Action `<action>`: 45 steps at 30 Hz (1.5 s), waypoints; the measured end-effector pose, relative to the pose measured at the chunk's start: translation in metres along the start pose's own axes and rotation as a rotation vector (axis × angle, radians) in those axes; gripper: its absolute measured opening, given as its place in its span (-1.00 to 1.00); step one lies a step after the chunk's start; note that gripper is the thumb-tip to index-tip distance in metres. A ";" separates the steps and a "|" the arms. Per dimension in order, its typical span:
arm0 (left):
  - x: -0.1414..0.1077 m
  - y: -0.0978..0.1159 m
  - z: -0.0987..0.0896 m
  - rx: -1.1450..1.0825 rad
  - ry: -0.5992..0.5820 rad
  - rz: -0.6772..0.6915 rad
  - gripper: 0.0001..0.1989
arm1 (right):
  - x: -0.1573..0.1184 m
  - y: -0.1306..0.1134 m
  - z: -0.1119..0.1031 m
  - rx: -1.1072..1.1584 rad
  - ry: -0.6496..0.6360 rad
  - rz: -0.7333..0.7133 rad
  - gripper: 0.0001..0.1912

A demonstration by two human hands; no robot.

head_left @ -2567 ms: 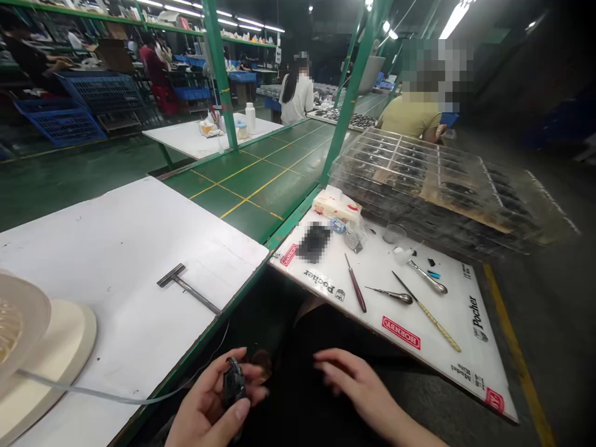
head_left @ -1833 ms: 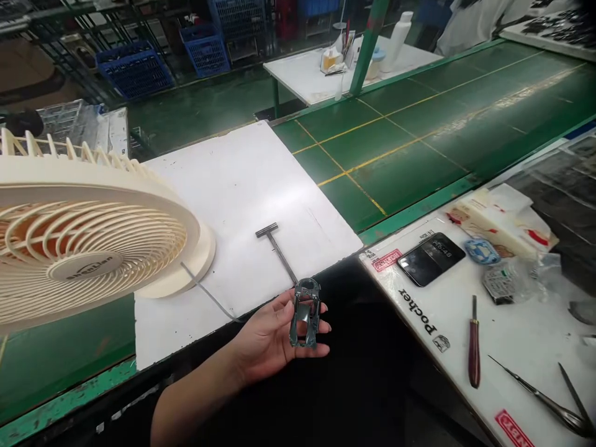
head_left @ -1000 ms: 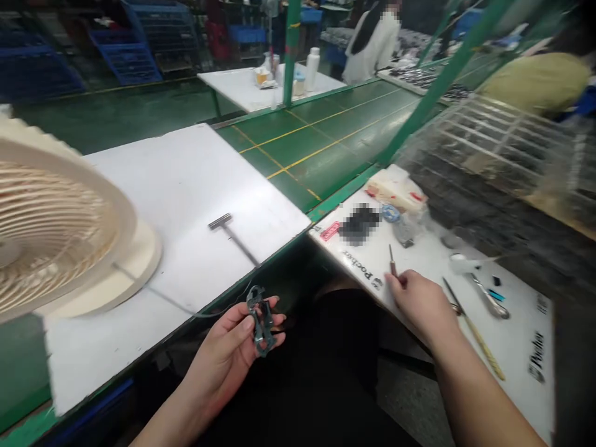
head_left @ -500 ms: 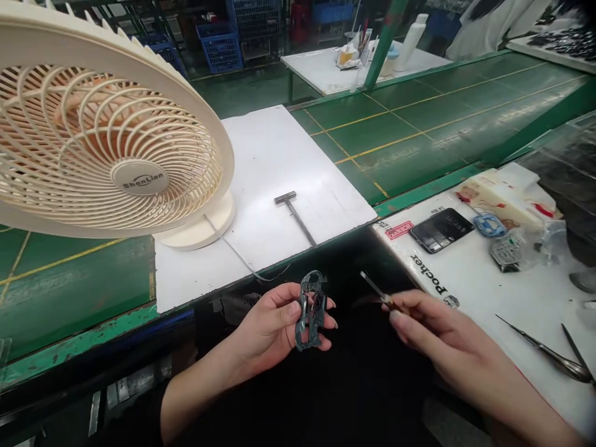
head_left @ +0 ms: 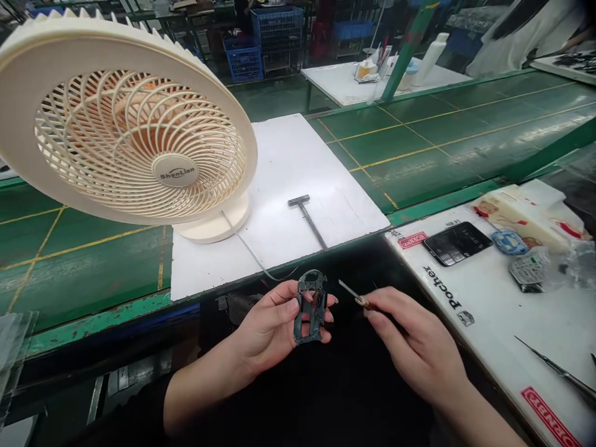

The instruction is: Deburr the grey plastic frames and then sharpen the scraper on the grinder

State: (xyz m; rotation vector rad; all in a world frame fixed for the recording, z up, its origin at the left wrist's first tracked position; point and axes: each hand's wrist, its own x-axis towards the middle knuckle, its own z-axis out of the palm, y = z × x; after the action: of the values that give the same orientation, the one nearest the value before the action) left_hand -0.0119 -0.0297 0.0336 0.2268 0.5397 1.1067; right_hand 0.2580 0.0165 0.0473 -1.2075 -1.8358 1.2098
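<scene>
Left hand (head_left: 274, 323) holds a dark grey-green, open-framed oblong shell (head_left: 315, 323) | right hand (head_left: 414, 338) pinches a slim, pale-bladed metal tool (head_left: 354, 294), tip near shell, apart | beyond left hand lies a grey T-shaped metal bar (head_left: 311, 222)

Fan (head_left: 175, 170) on left board (head_left: 288, 161), T-bar (head_left: 311, 220) to its right, phone (head_left: 457, 243) on right table (head_left: 493, 304), frame (head_left: 315, 321) before board

"ShenLian" on the cream fan (head_left: 176, 170), "Pocher" and red-boxed "HORNBY" on the white board (head_left: 493, 329) at right
</scene>
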 end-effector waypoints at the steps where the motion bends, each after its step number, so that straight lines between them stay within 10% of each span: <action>1: -0.001 0.000 0.000 0.001 0.008 0.004 -0.76 | -0.006 -0.004 0.001 -0.070 0.026 -0.057 -0.76; 8: -0.002 -0.002 -0.004 0.037 -0.017 -0.017 -0.68 | -0.040 -0.021 0.010 0.005 0.002 0.215 -0.63; 24: -0.002 -0.012 -0.007 0.015 0.045 -0.017 -0.70 | -0.045 -0.028 0.010 0.074 0.037 0.271 -0.68; 45: -0.003 -0.014 -0.002 0.030 -0.096 0.028 -0.67 | -0.031 -0.034 0.010 -0.084 -0.053 0.024 -0.81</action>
State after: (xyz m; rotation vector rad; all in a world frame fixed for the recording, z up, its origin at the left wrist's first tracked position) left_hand -0.0033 -0.0389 0.0272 0.3128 0.4687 1.1095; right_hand 0.2501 -0.0210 0.0744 -1.2582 -1.9333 1.1986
